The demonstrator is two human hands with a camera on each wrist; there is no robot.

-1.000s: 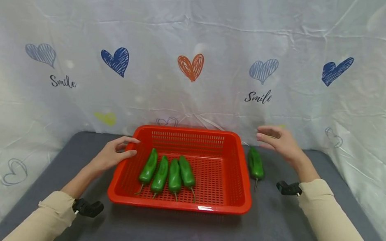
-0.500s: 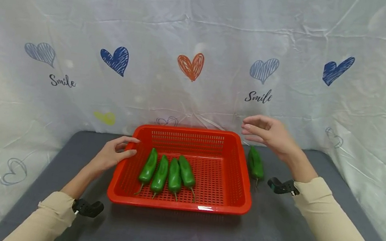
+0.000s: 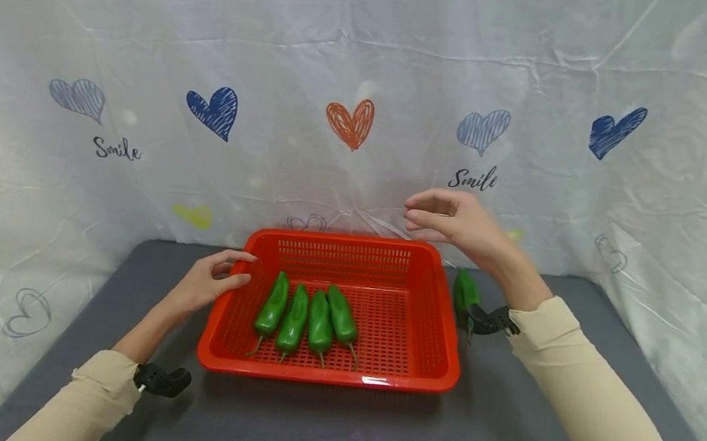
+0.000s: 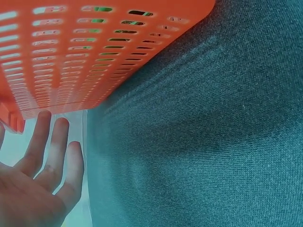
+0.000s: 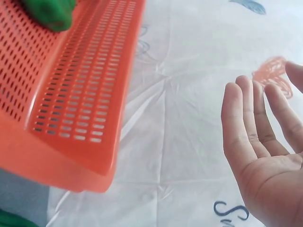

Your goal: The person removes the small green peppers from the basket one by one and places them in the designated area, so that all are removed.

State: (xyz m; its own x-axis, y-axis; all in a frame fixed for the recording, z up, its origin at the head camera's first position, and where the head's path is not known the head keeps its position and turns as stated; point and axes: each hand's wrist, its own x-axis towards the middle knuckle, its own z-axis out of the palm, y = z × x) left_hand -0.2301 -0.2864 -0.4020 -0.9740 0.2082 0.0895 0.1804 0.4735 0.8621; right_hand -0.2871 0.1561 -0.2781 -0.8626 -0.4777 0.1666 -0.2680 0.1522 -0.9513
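A red plastic basket [image 3: 319, 378] with slotted walls stands on the dark grey cloth. Inside it, toward the left, lie several green peppers [image 3: 293, 322] side by side, stems toward the front. My left hand [image 3: 207, 282] is at the basket's left rim, its fingertips at the edge; the left wrist view shows its fingers [image 4: 56, 146] extended beside the outer wall. Above the back right corner of the basket, my right hand [image 3: 452, 220] is raised with nothing in it, fingers loosely bent. Another green pepper [image 3: 465, 287] lies outside, right of the basket, partly covered by the right wrist's camera.
A white curtain [image 3: 380, 41] printed with hearts and "Smile" hangs behind the table and down both sides. The grey table surface [image 3: 328, 438] extends in front of the basket. Black wrist cameras [image 3: 161, 380] stick out from the sleeves.
My right hand has moved left and up, from over the pepper outside to above the basket's back right corner. The left hand, basket and peppers have stayed put.
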